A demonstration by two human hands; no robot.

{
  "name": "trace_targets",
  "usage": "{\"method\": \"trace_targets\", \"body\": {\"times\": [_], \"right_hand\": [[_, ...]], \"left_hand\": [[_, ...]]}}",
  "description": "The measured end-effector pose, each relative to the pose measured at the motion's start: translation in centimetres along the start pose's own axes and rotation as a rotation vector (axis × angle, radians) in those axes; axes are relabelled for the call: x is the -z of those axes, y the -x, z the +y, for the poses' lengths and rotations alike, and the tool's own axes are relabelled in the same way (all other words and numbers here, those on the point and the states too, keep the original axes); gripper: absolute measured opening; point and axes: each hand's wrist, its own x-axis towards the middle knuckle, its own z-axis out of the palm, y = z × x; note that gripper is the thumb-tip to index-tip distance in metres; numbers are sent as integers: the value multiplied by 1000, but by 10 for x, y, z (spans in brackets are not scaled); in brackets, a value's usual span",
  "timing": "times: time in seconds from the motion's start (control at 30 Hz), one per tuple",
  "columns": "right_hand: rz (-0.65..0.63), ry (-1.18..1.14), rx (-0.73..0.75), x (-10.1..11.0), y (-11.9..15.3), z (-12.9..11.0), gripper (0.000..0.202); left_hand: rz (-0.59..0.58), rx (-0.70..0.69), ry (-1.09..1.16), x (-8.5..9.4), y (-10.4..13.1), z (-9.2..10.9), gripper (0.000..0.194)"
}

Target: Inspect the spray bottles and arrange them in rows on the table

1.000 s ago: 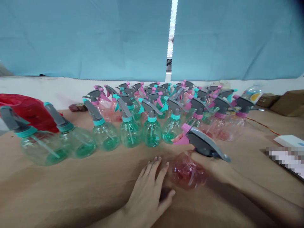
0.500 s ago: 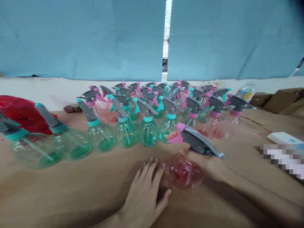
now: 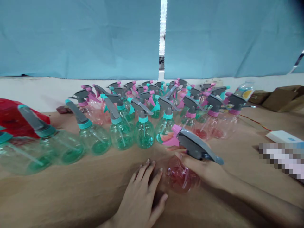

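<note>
My right hand (image 3: pixel 201 166) is wrapped round the neck of a pink spray bottle (image 3: pixel 179 175), just under its grey trigger head. The bottle stands near the front of the table, its pink nozzle pointing left and away from me. Some of the right fingers are hidden behind the neck and head. Left of this bottle, my left hand (image 3: pixel 140 193) lies palm down on the table with its fingers spread, holding nothing. Beyond both hands runs a row of green spray bottles (image 3: pixel 144 134), with pink spray bottles (image 3: pixel 212 126) at its right end.
Several more pink and green spray bottles crowd behind the front row. A red plastic bag (image 3: pixel 16 117) lies at the left. Cardboard boxes (image 3: pixel 280 99), a clear bottle (image 3: pixel 245 90) and a white box (image 3: pixel 282 138) are at the right. Blue cloth (image 3: pixel 83 38) hangs behind the brown table (image 3: pixel 78 193).
The view has turned slightly, so most things sit a little further left. The right fingers show more plainly round the neck of the pink spray bottle. My left hand stays flat on the table.
</note>
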Motion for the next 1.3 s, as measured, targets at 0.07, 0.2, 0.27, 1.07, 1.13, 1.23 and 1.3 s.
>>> {"method": "trace_targets", "body": {"times": [0.07,0.2,0.27,1.07,1.13,1.23,1.3], "right_hand": [[20,4,0,-1,0,1,23],[82,46,-36,-1,1,7,17],[97,48,-41,-1,2,8,18],[79,43,-11,-1,-3,0,19],[76,32,-13,-2,-4,-1,23],[80,29,-25,-3,-4,2,20],[81,45,-40,-3,-3,5,16]], "left_hand": [[-8,-3,-17,0,0,0,51],[-14,-17,-43,1,0,0,51],[-12,-17,-39,1,0,-1,50],[-21,-38,-91,8,-3,2,51],[-17,-36,-96,8,-2,1,51],[-15,-30,-98,7,-2,1,51],[-13,-27,-91,6,-2,2,51]]}}
